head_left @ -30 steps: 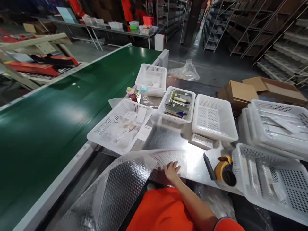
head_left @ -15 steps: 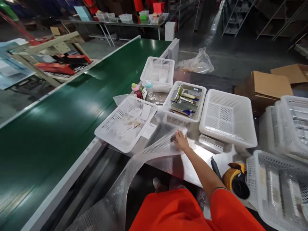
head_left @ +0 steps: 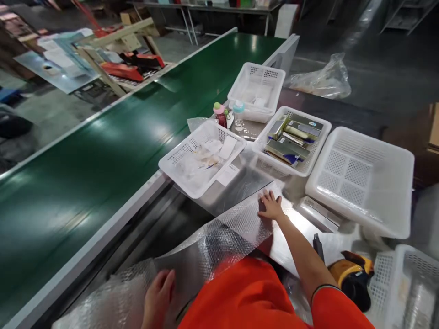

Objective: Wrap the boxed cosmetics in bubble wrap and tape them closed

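Note:
My right hand (head_left: 270, 205) lies with fingers spread on the end of a bubble wrap sheet (head_left: 236, 226), pressing it against the metal table (head_left: 291, 246). The sheet runs left and down past my body to a bunched part (head_left: 113, 297) at the lower left. There my left hand (head_left: 159, 292) is beside the wrap with its fingers curled together; what they hold is hidden. Behind the sheet, a white basket (head_left: 168, 165) contains clear plastic and papers. Another basket (head_left: 327, 132) holds several flat boxes (head_left: 288, 151).
A green conveyor belt (head_left: 103, 169) runs along the left. Two small bottles (head_left: 239, 116) stand behind the baskets. At right are an empty white tub (head_left: 394, 183), a black-handled tool (head_left: 318, 246) and a yellow tape dispenser (head_left: 353, 274).
My left hand has come into view at the lower left. The bubble wrap has risen and spread wider near my body. My right hand's fingers are more spread. The view has shifted left.

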Available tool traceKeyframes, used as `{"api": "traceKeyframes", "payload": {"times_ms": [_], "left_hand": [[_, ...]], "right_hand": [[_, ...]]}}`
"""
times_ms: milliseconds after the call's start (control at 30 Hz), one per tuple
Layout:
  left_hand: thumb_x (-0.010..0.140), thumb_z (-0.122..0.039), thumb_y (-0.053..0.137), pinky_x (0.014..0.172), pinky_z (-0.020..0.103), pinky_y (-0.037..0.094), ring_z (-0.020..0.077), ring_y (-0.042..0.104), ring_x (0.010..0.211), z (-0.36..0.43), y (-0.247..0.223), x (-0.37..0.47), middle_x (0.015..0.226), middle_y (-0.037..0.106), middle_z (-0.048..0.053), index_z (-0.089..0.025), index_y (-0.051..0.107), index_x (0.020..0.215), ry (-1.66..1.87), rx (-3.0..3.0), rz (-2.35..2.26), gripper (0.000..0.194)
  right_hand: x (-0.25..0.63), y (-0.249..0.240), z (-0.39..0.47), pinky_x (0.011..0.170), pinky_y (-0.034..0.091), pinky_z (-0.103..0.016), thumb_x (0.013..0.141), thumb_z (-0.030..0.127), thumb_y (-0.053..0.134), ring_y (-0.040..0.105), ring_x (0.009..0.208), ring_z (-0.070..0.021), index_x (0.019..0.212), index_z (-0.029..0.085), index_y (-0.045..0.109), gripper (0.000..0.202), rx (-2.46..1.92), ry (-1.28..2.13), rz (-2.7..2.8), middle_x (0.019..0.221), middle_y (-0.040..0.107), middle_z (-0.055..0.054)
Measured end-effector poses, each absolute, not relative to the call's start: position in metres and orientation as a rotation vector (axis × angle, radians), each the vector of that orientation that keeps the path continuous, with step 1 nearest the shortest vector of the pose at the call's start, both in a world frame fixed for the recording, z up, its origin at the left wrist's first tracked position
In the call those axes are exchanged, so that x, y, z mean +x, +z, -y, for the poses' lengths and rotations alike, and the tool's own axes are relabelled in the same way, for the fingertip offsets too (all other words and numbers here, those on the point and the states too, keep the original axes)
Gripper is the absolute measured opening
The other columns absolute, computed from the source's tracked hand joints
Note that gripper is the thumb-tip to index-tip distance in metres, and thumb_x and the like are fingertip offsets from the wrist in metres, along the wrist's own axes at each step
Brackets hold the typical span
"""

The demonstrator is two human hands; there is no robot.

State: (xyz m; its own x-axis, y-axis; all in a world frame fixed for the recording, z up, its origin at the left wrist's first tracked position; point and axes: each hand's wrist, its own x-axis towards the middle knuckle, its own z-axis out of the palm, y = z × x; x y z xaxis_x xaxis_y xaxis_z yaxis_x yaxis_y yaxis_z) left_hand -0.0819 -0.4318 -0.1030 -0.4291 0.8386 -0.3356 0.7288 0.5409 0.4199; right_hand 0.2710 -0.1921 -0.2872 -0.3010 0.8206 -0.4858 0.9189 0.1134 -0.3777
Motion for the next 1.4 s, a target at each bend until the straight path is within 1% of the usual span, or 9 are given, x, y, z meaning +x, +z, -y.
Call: {"api": "traceKeyframes", "payload": {"times_ms": [167,300,467,567,833,1000,1133,1233,1400], "left_hand": [[0.093,-0.027,0.04,0.091,0.036,0.052,0.0254,0.069,0.1,0.348,-0.166,-0.034,0.113,0.073,0.012,-0.018,0.065,0.122,-0.168,1.721,-1.8,0.039],[0.09,-0.018,0.045,0.108,0.047,0.043,0.0313,0.049,0.134,0.321,-0.22,0.009,0.151,0.046,0.019,-0.016,0.044,0.148,-0.403,2.023,-1.895,0.058],[0.084,-0.03,0.062,0.105,0.081,0.017,0.0478,0.017,0.148,0.307,-0.246,-0.013,0.164,0.023,0.016,-0.037,0.034,0.152,-0.504,2.139,-2.037,0.074],[0.084,-0.047,0.06,0.102,0.084,0.017,0.0528,0.004,0.148,0.282,-0.242,-0.05,0.166,0.014,0.016,-0.03,0.033,0.153,-0.472,2.054,-2.097,0.076],[0.093,-0.02,0.04,0.121,0.052,0.021,0.0324,0.029,0.148,0.273,-0.23,-0.047,0.16,0.033,0.019,-0.013,0.045,0.147,-0.281,2.481,-1.779,0.055],[0.081,-0.039,0.066,0.112,0.072,0.023,0.0431,0.016,0.15,0.307,-0.254,-0.004,0.166,0.018,0.011,-0.029,0.028,0.155,-0.434,2.357,-1.532,0.083],[0.081,-0.041,0.065,0.112,0.075,0.014,0.0435,0.013,0.15,0.296,-0.252,0.012,0.164,0.023,0.017,-0.021,0.049,0.144,-0.475,2.396,-1.501,0.069],[0.087,-0.038,0.058,0.114,0.063,0.027,0.0392,0.029,0.146,0.276,-0.24,0.04,0.159,0.035,0.018,-0.017,0.061,0.131,-0.477,2.4,-1.395,0.05],[0.082,-0.051,0.065,0.099,0.073,0.034,0.0497,0.05,0.126,0.259,-0.236,0.102,0.144,0.05,0.024,-0.029,0.032,0.154,-0.664,2.346,-1.568,0.082]], "right_hand": [[0.237,-0.27,0.187,0.111,0.011,-0.072,0.086,0.044,0.062,0.008,0.15,-0.0423,0.143,0.009,0.046,0.068,2.044,-0.838,-2.081,0.161,0.025,-0.023],[0.194,-0.263,0.234,0.111,0.015,-0.072,0.088,0.04,0.057,0.0,0.151,-0.0416,0.155,0.009,0.024,0.08,2.26,-0.856,-1.844,0.165,0.005,-0.02],[0.18,-0.272,0.29,0.108,0.007,-0.077,0.082,0.055,0.062,-0.011,0.15,-0.0412,0.159,0.025,0.009,0.098,2.177,-1.03,-1.731,0.167,-0.008,-0.009],[0.192,-0.271,0.298,0.11,-0.006,-0.074,0.078,0.054,0.068,-0.011,0.15,-0.0436,0.158,0.027,0.017,0.099,2.157,-0.982,-1.792,0.167,-0.002,-0.008],[0.181,-0.265,0.309,0.121,0.003,-0.053,0.071,0.055,0.075,-0.006,0.152,-0.0388,0.156,0.006,0.017,0.115,2.203,-1.068,-1.738,0.164,-0.004,-0.023],[0.175,-0.266,0.318,0.121,0.005,-0.056,0.069,0.052,0.078,0.004,0.151,-0.0423,0.154,0.006,0.025,0.11,2.29,-1.121,-1.741,0.164,0.006,-0.024],[0.223,-0.261,0.314,0.12,0.024,-0.045,0.087,0.043,0.058,0.026,0.148,-0.0307,0.148,0.013,0.038,0.071,2.504,-1.132,-1.743,0.16,0.028,-0.018],[0.271,-0.26,0.309,0.114,0.033,-0.041,0.092,0.032,0.046,0.037,0.142,-0.0286,0.146,0.008,0.038,0.06,2.782,-0.969,-1.484,0.156,0.033,-0.021],[0.322,-0.259,0.303,0.109,0.037,-0.046,0.086,0.028,0.054,0.043,0.134,-0.0332,0.133,0.014,0.054,0.049,2.732,-0.963,-1.551,0.151,0.042,-0.018]]}}
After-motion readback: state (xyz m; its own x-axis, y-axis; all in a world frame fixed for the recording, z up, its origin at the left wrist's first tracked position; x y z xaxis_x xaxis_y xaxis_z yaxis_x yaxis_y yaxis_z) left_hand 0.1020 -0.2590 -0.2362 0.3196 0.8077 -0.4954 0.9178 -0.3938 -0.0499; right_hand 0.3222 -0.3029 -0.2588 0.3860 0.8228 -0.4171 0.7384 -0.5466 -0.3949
